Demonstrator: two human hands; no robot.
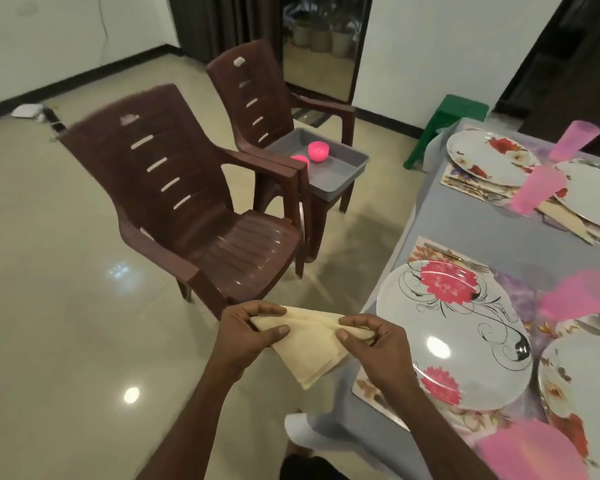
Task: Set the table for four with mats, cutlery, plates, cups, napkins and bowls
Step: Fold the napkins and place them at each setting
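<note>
My left hand (248, 332) and right hand (371, 344) each pinch a top corner of the folded cream cloth napkin (312, 344) — held over the glossy beige tile floor (66, 323), just beside the grey-clothed table (426, 216). Two brown plastic armchairs (187, 202) stand near; the farther carries a grey tray (340, 168) of pink bowls (318, 151).

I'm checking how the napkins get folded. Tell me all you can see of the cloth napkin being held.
The napkin is pale cream, soft cloth by its look, folded to a triangle with its point hanging down and layered edges showing. It hangs in the air above the floor, beside the table, touching neither. The left hand pinches its left top corner, the right hand its right top corner.
</note>
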